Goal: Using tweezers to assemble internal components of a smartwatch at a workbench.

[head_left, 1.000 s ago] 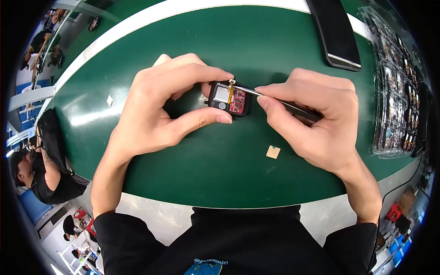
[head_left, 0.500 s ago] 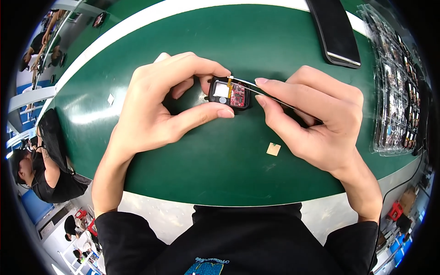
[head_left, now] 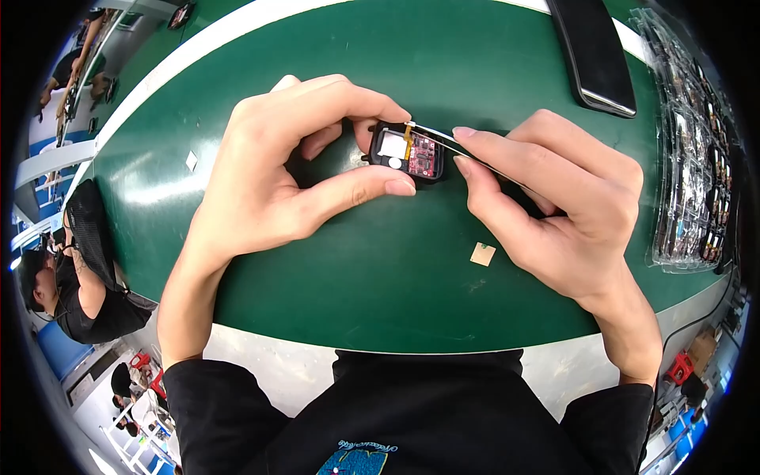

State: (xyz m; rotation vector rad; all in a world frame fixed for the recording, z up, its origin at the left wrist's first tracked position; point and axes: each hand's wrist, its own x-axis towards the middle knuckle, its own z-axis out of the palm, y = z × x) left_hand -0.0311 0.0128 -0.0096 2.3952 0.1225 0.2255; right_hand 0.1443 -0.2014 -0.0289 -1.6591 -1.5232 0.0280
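Note:
Between the thumb and fingers of my left hand [head_left: 289, 170] is a small black device housing [head_left: 381, 168], its inside facing up. A red circuit board [head_left: 425, 156] fills its right part, and a white block sits at the left beside a round pale disc. An orange flex cable [head_left: 409, 142] runs up to the housing's far edge. My right hand [head_left: 554, 190] is closed on a pair of thin metal tweezers [head_left: 475, 150]. Their tips reach the cable's upper end, near my left index fingertip; whether they grip it I cannot tell.
On the green table [head_left: 356, 293] lie a small tan square [head_left: 483, 254] near my right hand and a white diamond-shaped piece [head_left: 191, 161] at left. A black slab-like object [head_left: 594, 63] is at the far right, beside stacked clear plastic trays [head_left: 685, 158] of parts. Another person [head_left: 75, 285] sits at left.
The housing, both hands and the tweezers appear slightly further right and up in the picture. The table's things have shifted a little too, as the view moved. Both holds look the same.

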